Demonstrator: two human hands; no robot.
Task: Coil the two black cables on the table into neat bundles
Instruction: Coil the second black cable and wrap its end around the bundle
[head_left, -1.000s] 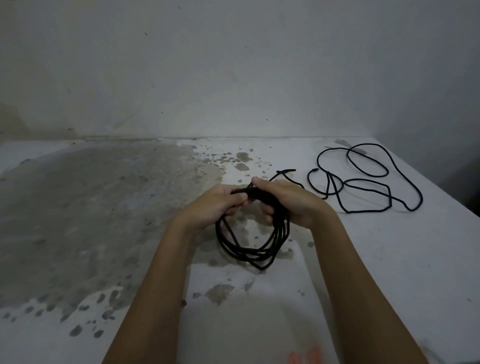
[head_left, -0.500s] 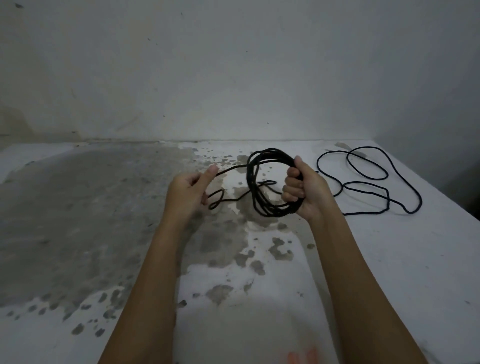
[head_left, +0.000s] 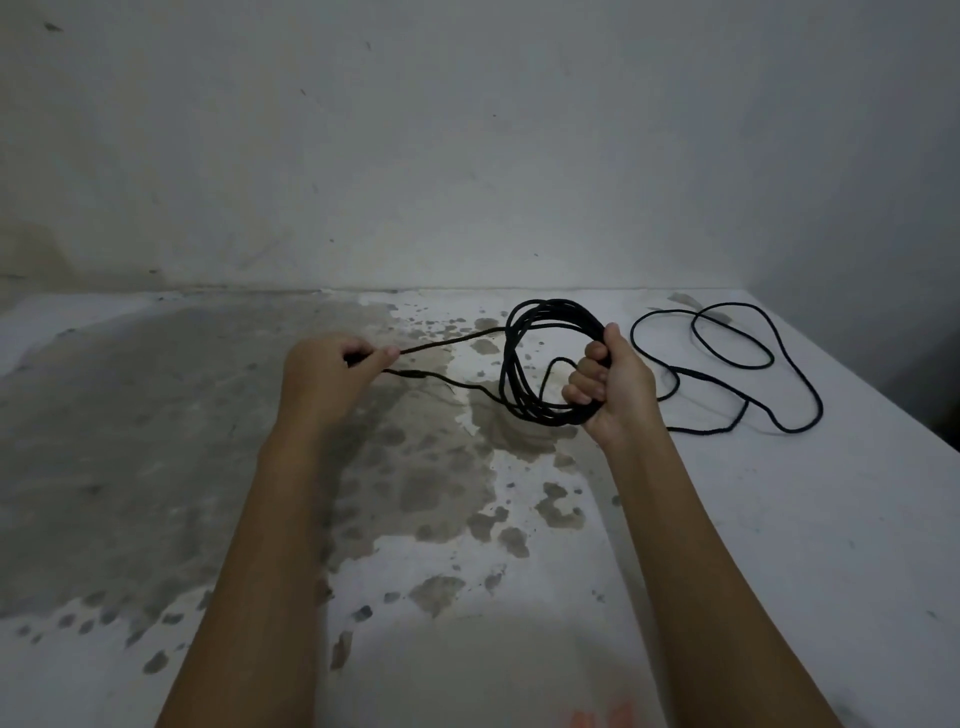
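Drawing out the first cable's tail (head_left: 447, 340)
Left hand (head_left: 322, 369) pinches it, now farther left, ready for wrapping; right hand (head_left: 610, 387) fingers clamp the coil (head_left: 513, 374); second cable (head_left: 706, 430), right of frame, lies loose.

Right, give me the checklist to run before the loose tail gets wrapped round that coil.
1. Right hand grip on the coil: ok, fingers curled round the bunched loops.
2. Left hand grip on the loose tail: ok, pinched at the fingertips.
3. Tail free of knots: cannot tell, two thin strands run to the coil, and they are blurred.
4. Loops lying even: not ok, one strand bows loose inside the ring.
5. Second cable clear of the coil: cannot tell, it lies uncoiled on the table and part of it passes behind the right hand.
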